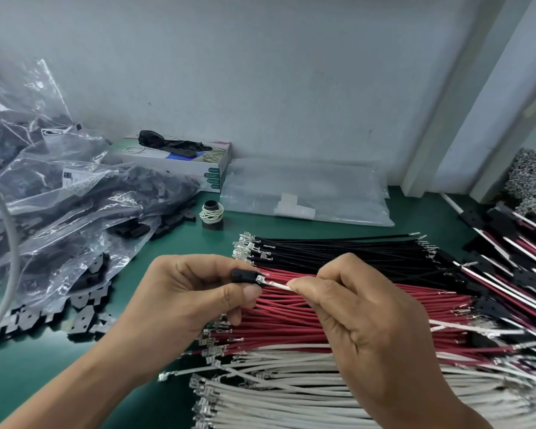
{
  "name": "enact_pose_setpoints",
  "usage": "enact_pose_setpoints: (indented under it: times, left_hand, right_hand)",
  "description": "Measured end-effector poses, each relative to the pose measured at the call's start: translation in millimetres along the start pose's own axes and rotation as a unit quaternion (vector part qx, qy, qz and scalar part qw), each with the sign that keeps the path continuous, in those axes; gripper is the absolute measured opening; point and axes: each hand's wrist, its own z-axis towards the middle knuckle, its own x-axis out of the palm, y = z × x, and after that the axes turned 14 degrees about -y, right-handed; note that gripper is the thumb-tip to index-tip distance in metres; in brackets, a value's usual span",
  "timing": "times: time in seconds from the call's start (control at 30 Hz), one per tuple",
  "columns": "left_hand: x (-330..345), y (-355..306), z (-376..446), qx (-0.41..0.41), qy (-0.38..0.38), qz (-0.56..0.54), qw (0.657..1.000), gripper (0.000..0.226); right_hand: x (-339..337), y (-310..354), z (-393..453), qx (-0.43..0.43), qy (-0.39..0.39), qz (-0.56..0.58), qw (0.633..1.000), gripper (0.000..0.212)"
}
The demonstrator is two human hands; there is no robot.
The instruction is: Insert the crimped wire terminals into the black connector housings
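Worked over a green table [180,243], with everything placed around the fingers. Beneath and beyond both hands: three wide beds of cut wire, black wires [338,252] farthest, red wires [353,308] directly under the fingertips, white wires [291,394] nearest the wrists, metal terminals lined up along the left ends. Left of the fingers: clear bags of black housings [75,193] heaped up, loose black housings [84,317] spilled beside them. Far right of the fingers: finished harnesses [514,274] stacked in a slanting pile. Beyond the fingers, near the wall: a glove box [180,159], a flat clear bag [307,193], a small spool [212,215].

Left hand [186,292] curled, thumb and forefinger clamped on one black connector housing [245,276]. Right hand [362,320] curled too, thumb and forefinger pinching a single white wire [280,285], its free length trailing away to the right past the wrist. Crimped terminal [262,279] sat right at the housing's mouth, between the two sets of fingertips; how far in, could not tell.
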Motion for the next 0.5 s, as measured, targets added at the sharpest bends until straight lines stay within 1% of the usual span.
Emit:
enact_pose_setpoints:
  times: [0.17,0.27,0.33,0.4,0.5]
  left_hand:
    - [0.0,1.6,-0.3,0.000,-0.004,-0.008,1.000,0.036]
    - [-1.7,3.1,0.0,0.012,-0.005,0.013,1.000,0.039]
    - [-3.0,3.1,0.2,0.019,-0.002,0.029,0.999,0.039]
    - [-3.1,1.9,-0.2,0.029,0.001,0.041,0.999,0.038]
    - [-2.6,1.1,-1.6,0.061,-0.005,0.075,0.995,0.035]
  right_hand:
    - [0.3,-2.1,-0.4,0.020,0.002,0.018,1.000,0.017]
    - [4.5,2.2,-1.5,0.055,-0.005,0.061,0.997,0.024]
    - [6.7,4.2,-1.5,0.066,-0.012,0.069,0.995,0.026]
    - [7.5,4.3,-0.5,0.048,-0.019,0.045,0.998,0.026]
    - [9.3,2.3,-0.5,0.004,-0.025,0.006,1.000,0.018]
